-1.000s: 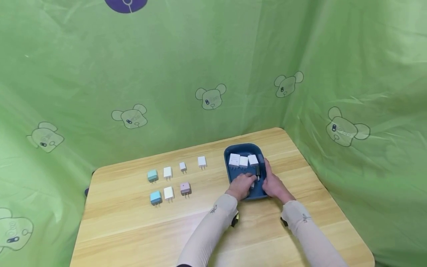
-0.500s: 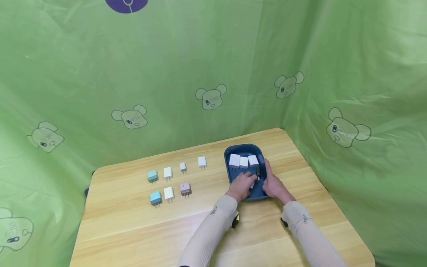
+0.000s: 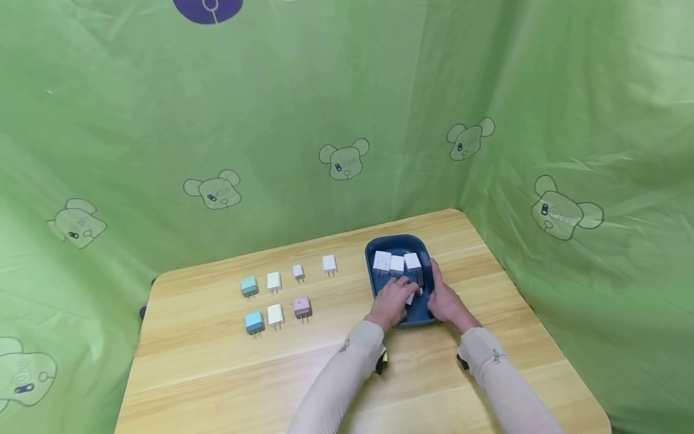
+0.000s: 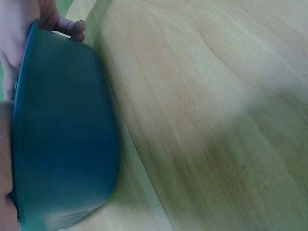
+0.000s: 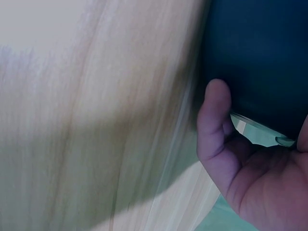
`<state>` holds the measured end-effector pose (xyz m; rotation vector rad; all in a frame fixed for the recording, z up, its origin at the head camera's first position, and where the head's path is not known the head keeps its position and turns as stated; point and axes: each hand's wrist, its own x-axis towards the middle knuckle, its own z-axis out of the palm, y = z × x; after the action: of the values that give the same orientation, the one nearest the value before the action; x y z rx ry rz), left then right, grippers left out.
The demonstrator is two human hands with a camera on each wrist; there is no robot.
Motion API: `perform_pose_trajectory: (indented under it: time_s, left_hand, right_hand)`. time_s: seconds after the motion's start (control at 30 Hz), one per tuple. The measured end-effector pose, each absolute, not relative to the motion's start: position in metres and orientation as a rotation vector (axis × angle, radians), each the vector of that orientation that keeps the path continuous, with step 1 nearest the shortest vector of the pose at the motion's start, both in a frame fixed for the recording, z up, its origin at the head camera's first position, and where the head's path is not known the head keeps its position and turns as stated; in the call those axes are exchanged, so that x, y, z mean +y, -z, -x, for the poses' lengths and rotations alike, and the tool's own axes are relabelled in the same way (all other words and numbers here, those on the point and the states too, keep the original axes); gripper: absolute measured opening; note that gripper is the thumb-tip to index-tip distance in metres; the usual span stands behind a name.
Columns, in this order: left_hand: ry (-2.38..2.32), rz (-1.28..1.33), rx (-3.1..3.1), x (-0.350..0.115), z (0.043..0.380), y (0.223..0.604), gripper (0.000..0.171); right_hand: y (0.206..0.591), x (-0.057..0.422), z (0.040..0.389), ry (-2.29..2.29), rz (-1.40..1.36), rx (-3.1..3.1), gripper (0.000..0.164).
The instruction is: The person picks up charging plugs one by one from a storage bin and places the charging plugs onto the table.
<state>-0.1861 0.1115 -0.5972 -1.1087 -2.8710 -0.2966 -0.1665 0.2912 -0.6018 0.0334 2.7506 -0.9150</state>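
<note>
A dark blue tray [image 3: 371,278] sits at the right of the table. My left hand [image 3: 388,304] reaches over its near left side, with curled fingers holding a small white plug charger [image 3: 410,299] low inside; the fingers partly hide it. On the tray's right side my right hand [image 3: 447,302] grips the wall, one digit pressed to the outside in the right wrist view. Farther back in the tray stand three white chargers, a left one [image 3: 382,261], a middle one [image 3: 397,264] and a right one [image 3: 412,261]. A small black piece [image 3: 420,279] lies near the right wall.
Left of the tray, several chargers lie in two rows on the wooden table [image 3: 217,374], among them a teal one [image 3: 249,286], a blue one [image 3: 253,322] and a pink one [image 3: 302,307]. Green curtains [image 3: 271,120] hang close behind and to the right.
The white charger at my left fingertips has turned slightly, and those fingers have shifted a little. My right hand keeps its grip on the tray.
</note>
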Motion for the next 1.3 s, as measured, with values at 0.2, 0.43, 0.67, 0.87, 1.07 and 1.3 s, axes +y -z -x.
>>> perform_pose_trajectory:
  time_s: [0.2,0.43,0.67,0.87,1.07,1.3]
  left_hand:
    - [0.444,1.045,-2.755,0.103,0.188,0.596,0.046]
    - [0.529,0.940,-2.636,0.091,0.193,0.585,0.043]
    - [0.631,0.863,-2.552,0.076,0.201,0.567,0.041]
    - [0.746,0.734,-2.470,0.059,0.205,0.554,0.042]
    - [0.832,0.620,-2.441,0.038,0.209,0.546,0.048]
    - [0.860,0.496,-2.419,0.014,0.209,0.541,0.048]
  right_hand:
    - [0.604,0.294,0.169,0.925,-0.033,2.743,0.091]
    - [0.602,0.296,0.169,0.937,-0.031,2.734,0.090]
    - [0.601,0.294,0.167,0.951,-0.013,2.738,0.092]
    - [0.604,0.293,0.167,0.956,-0.018,2.729,0.094]
    - [0.605,0.293,0.167,0.957,-0.020,2.734,0.093]
    - [0.605,0.292,0.168,0.950,-0.020,2.744,0.093]
